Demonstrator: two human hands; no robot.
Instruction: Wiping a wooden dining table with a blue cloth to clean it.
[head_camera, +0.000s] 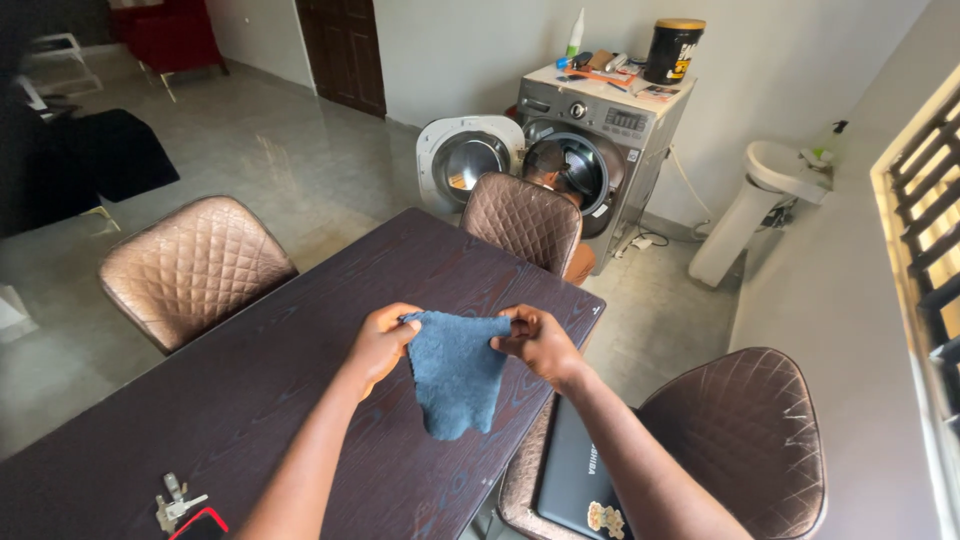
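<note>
- While both arms reach out over the dark wooden table (250, 380), the left hand (380, 345) pinches the upper left corner of a small blue cloth (457, 372), fingers closed on the fabric.
- Over on the other side, the right hand (538, 342) grips the upper right corner, clenched on the cloth as well.
- And the cloth hangs between the two hands, held up just above the table's far edge, its lower end drooping to a rounded point.
- Down at the near left, a bunch of keys (175, 503) lies on the tabletop.
- A closed laptop (578, 480) rests on the brown quilted chair (740, 440) at the right.
- Beyond the table, a grey washing machine (600, 145) stands with its door open.
</note>
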